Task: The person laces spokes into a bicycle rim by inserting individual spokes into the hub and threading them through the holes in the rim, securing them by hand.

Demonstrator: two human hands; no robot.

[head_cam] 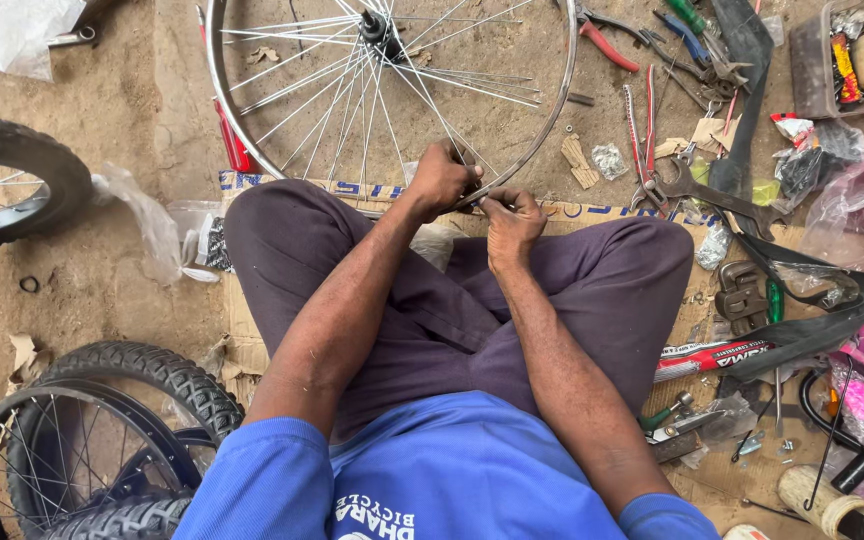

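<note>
A bare silver bicycle wheel rim (pixel 552 95) with thin spokes and a dark hub (pixel 374 25) lies on the sandy ground in front of my crossed legs. My left hand (pixel 440 178) is closed around a spoke where it meets the near edge of the rim. My right hand (pixel 512 222) pinches something small at the rim right beside it; what it holds is too small to tell. Both hands touch the rim between my knees. I sit on flattened cardboard (pixel 242 320).
Two tyred wheels (pixel 102 440) lie at lower left, and another tyred wheel (pixel 12 180) sits at the left edge. Pliers (pixel 607 42), spanners (pixel 712 200), a black mudguard (pixel 812 320), plastic bags and a clear box (pixel 822 60) crowd the right side.
</note>
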